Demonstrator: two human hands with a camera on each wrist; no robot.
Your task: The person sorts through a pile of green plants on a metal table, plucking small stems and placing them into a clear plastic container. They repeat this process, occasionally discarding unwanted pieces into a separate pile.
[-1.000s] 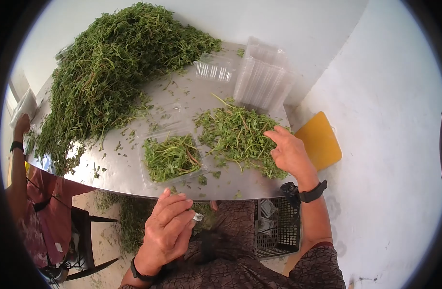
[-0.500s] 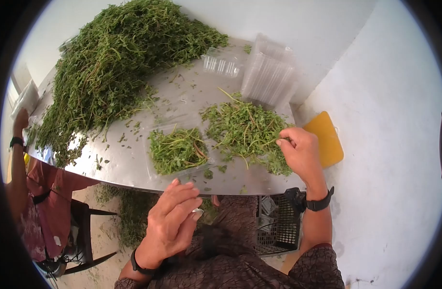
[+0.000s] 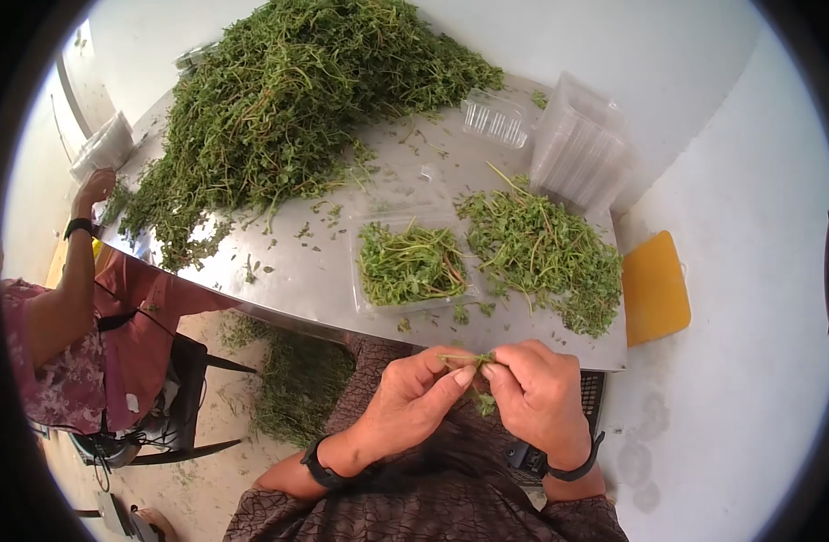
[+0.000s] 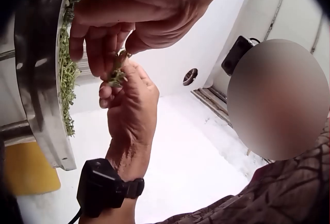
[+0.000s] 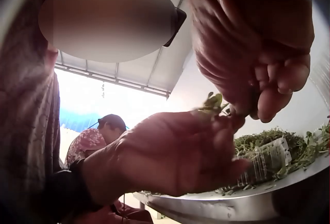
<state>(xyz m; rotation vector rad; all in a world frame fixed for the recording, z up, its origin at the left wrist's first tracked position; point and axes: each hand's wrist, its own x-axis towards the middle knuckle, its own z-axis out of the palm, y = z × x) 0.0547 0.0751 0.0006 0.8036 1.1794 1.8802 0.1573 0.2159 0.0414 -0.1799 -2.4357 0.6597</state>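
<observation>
Left: a second person in a patterned pink garment [image 3: 66,370] sits at the round steel table [image 3: 297,280], one hand [image 3: 95,188] at the large heap of green leafy herb stems [image 3: 279,99]. Centre: a clear plastic clamshell tray [image 3: 412,265] filled with cut herbs rests near the table's front edge; below that edge, the left hand [image 3: 412,397] and right hand [image 3: 533,393] meet, each pinching one small green herb sprig [image 3: 473,366] between thumb and fingertips. Right: a loose pile of sorted herb stems [image 3: 545,248] lies just beside the tray; behind it stand a stack of empty clear trays [image 3: 581,144] and a yellow plastic board [image 3: 654,287].
</observation>
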